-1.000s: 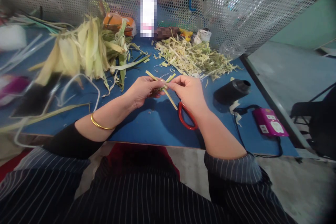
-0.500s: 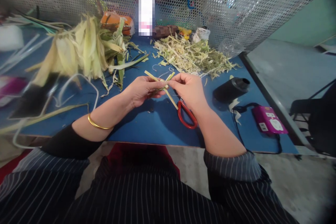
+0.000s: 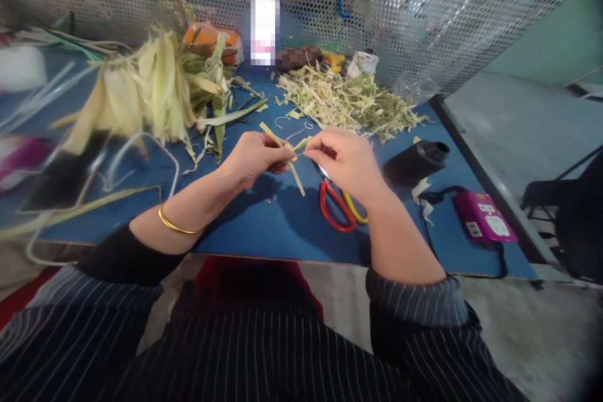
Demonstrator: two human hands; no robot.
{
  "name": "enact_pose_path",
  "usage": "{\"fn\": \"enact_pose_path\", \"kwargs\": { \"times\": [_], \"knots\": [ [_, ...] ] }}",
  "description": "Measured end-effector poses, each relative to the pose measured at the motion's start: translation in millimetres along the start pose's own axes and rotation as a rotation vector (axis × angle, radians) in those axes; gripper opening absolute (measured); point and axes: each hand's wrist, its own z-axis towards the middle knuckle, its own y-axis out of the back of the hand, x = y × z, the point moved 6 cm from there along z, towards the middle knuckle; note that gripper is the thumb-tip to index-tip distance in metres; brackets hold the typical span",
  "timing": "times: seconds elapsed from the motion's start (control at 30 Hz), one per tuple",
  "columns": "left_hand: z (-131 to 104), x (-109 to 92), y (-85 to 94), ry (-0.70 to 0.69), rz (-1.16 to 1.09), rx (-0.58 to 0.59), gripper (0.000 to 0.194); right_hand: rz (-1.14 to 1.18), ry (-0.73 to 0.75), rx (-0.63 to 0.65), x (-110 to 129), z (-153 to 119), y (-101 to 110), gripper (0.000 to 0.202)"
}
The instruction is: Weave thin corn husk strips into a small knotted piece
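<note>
My left hand [image 3: 261, 156] is closed in a pinch on narrow, pale green-yellow husk strips [image 3: 298, 179], which cross at its fingertips. Just to the right, my right hand [image 3: 346, 160] has thumb and forefinger pinched together by the end of one strip. A fine pale thread seems to run to those fingertips, but what they hold is too small to tell. Scissors [image 3: 323, 202] with one red and one yellow handle lie on the blue table [image 3: 282, 235] under my right hand and wrist, partly hidden by them.
Corn husks [image 3: 162, 88] are heaped at left, shredded husk [image 3: 339, 100] at back right. A black cylinder [image 3: 414, 162] and a purple box with a cord [image 3: 485, 217] stand at right. Behind are a pixelated bright screen [image 3: 264, 28], an orange packet [image 3: 211, 41] and perforated mesh [image 3: 400, 12].
My right hand has drawn slightly right, away from my left, opening a small gap. The crossed strips have turned a little in my left hand. The yellow scissor handle now shows.
</note>
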Motion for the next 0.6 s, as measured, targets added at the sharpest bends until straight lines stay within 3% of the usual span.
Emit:
{"fn": "enact_pose_path", "kwargs": {
  "times": [0.1,0.37,0.47,0.6],
  "knots": [
    [-3,-2,-4.9,-0.030,0.090,0.075,0.018,-0.053,0.063,-0.038,5,-1,2,0.011],
    [-10,-15,-10.9,-0.071,0.234,0.142,0.016,-0.051,0.136,-0.053,14,-1,-3,0.015],
    [-12,-16,-15.2,-0.076,0.235,0.192,0.015,0.049,0.067,-0.053,10,6,-1,0.011],
    [-16,-16,-21.7,-0.064,0.157,0.287,0.019,0.376,-0.181,0.099,-15,11,-7,0.010]
  ]
}}
